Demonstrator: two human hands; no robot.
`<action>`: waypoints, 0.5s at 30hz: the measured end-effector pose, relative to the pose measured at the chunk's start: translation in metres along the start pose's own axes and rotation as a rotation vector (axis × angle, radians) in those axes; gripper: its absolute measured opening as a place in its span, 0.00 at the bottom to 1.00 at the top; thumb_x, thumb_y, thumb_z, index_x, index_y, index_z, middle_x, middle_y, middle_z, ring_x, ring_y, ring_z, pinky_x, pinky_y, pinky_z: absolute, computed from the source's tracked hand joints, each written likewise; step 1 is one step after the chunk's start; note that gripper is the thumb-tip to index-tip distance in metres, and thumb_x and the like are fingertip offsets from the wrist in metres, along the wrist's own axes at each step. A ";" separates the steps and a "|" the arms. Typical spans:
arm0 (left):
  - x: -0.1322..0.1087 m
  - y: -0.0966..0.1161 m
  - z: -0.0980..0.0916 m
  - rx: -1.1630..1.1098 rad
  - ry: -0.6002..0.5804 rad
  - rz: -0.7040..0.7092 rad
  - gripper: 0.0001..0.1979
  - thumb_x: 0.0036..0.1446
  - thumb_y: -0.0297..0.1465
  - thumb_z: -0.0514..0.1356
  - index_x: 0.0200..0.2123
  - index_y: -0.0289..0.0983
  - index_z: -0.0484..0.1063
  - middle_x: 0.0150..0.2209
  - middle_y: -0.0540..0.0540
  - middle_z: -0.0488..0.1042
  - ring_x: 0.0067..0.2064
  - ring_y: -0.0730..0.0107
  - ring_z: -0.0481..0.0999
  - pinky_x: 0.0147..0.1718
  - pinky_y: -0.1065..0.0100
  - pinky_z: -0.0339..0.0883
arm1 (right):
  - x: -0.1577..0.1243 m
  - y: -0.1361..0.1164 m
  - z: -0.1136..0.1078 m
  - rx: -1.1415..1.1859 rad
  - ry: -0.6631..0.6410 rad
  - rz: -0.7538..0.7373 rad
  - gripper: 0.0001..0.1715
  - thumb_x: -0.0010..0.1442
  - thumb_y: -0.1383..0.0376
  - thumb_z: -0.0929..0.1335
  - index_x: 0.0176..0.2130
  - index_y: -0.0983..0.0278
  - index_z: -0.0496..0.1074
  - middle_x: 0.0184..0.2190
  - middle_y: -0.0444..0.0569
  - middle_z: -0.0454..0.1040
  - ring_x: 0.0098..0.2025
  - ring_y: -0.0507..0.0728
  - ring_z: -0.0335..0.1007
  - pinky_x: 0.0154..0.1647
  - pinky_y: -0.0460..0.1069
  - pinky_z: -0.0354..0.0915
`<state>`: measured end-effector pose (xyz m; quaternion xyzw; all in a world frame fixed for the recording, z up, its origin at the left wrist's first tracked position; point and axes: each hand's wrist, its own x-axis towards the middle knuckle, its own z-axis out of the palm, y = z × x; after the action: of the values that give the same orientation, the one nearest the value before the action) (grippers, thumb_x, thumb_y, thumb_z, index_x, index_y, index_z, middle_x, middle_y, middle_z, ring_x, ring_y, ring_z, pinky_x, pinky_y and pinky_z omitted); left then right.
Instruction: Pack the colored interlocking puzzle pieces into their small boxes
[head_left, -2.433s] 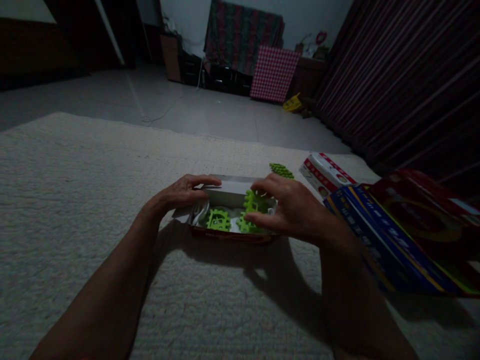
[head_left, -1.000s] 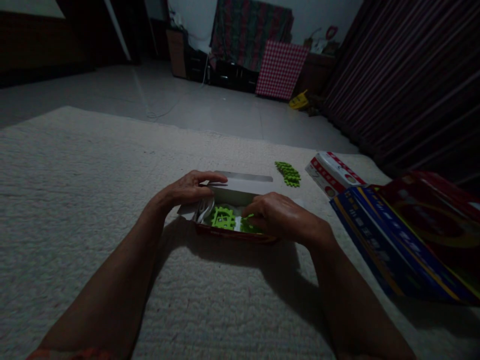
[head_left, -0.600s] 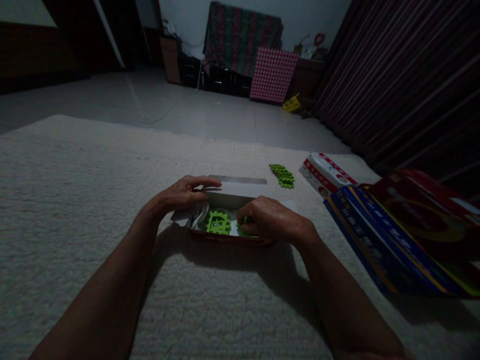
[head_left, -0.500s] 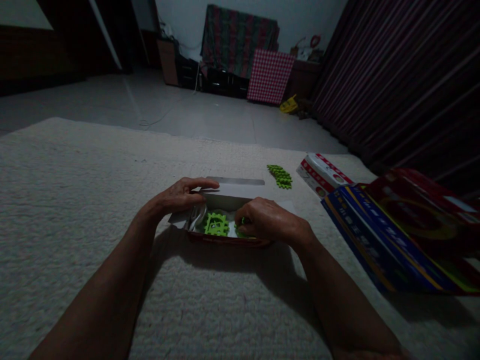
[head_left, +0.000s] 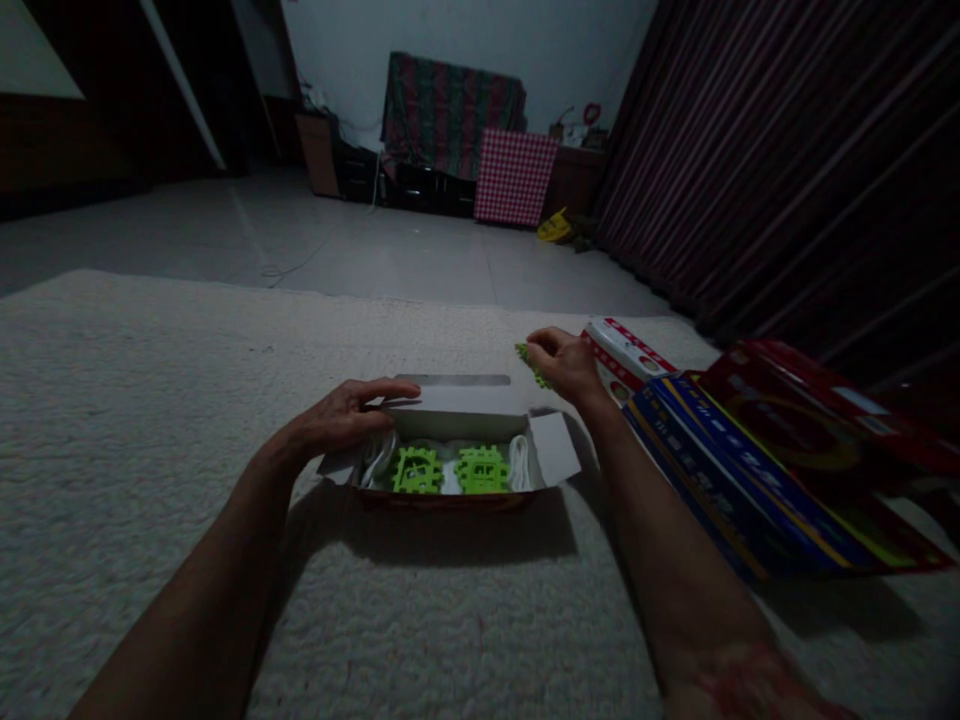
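An open box (head_left: 450, 503) with white inside walls stands on the light quilted cloth. Two stacks of green notched pieces lie in it, one on the left (head_left: 418, 471) and one on the right (head_left: 482, 470), with white cord (head_left: 519, 463) at the right end. My left hand (head_left: 349, 415) grips the box's back left corner, fingers on the lid and thumb below. Beyond the box on the right, my right hand (head_left: 561, 360) is closed at the row of green pieces (head_left: 534, 368) on the cloth, partly covering them; what it pinches is hidden.
At the right lie a white and red box (head_left: 630, 355), a blue box (head_left: 720, 470) and a dark red package (head_left: 810, 410). Past the cloth's far edge are the tiled floor, a cabinet with draped cloths (head_left: 516, 178) and a dark curtain (head_left: 712, 150).
My right hand has moved out of the box, forward and right, to the green pieces on the cloth. My left hand keeps its hold. The view has shifted slightly.
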<state>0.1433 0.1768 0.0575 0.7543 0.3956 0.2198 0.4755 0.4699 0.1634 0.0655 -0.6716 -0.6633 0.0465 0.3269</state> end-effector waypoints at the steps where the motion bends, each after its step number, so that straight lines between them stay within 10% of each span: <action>1: 0.000 0.001 0.000 0.011 0.002 0.000 0.25 0.44 0.29 0.60 0.49 0.43 0.79 0.61 0.45 0.71 0.62 0.52 0.67 0.60 0.55 0.60 | 0.007 0.015 0.009 -0.070 0.047 0.062 0.17 0.62 0.65 0.62 0.47 0.66 0.74 0.45 0.56 0.75 0.43 0.58 0.71 0.44 0.53 0.65; 7: 0.000 0.001 0.001 0.025 -0.004 0.006 0.25 0.44 0.31 0.59 0.48 0.44 0.79 0.61 0.45 0.71 0.62 0.52 0.67 0.58 0.54 0.63 | 0.014 0.060 0.048 -0.264 0.064 0.185 0.33 0.57 0.58 0.68 0.60 0.63 0.65 0.64 0.60 0.59 0.61 0.69 0.58 0.56 0.61 0.60; 15: 0.001 -0.001 0.000 0.014 0.005 0.022 0.24 0.44 0.30 0.60 0.47 0.43 0.80 0.60 0.43 0.72 0.62 0.51 0.67 0.59 0.53 0.60 | 0.028 0.057 0.057 -0.373 -0.011 0.258 0.35 0.60 0.53 0.66 0.63 0.60 0.62 0.65 0.61 0.58 0.59 0.71 0.60 0.57 0.64 0.57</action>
<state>0.1436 0.1784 0.0566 0.7615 0.3900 0.2243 0.4666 0.4937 0.2163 0.0025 -0.7994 -0.5707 -0.0317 0.1850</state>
